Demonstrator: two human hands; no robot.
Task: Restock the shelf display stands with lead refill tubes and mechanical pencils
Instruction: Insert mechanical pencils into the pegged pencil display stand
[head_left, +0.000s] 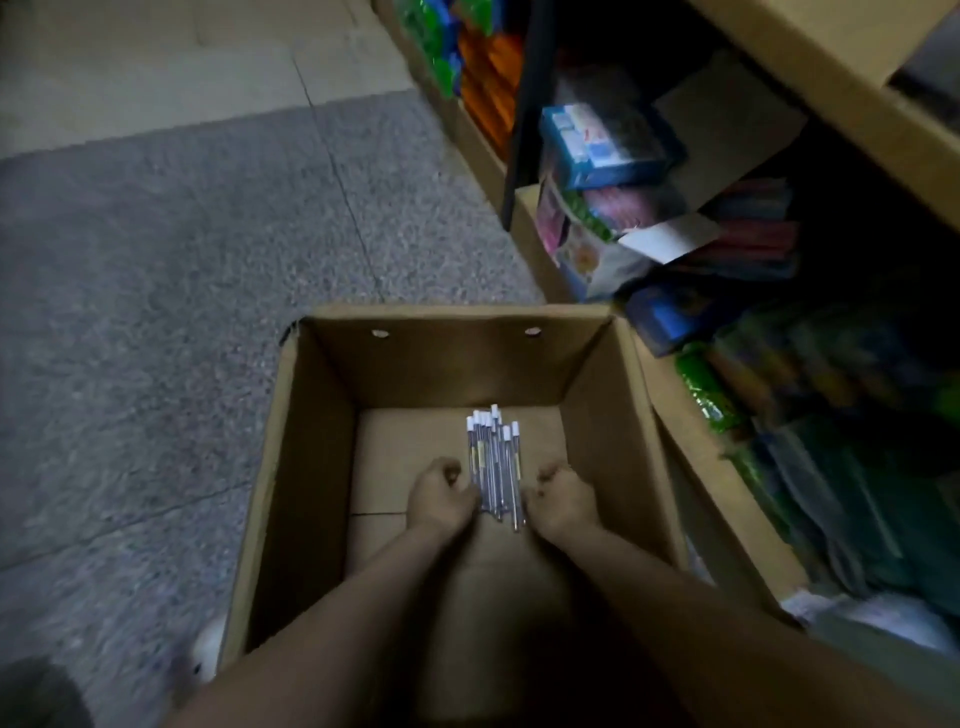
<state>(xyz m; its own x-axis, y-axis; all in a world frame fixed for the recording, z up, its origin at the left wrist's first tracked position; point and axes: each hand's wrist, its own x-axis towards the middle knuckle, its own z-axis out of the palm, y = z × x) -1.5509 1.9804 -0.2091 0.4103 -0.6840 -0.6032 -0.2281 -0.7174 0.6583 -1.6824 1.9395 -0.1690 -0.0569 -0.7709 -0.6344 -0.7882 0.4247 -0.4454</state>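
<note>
Cardboard box (311, 441), about ten pencils (493, 467), left hand (441, 496), right hand (563, 499), each grip curled against bundle.

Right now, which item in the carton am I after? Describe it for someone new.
Find the open cardboard carton on the grey floor. On its bottom, between both hands, lies a bundle of clear tubes with white caps, the only loose stock inside.

No legible txt anywhere; pkgs blurred.
</note>
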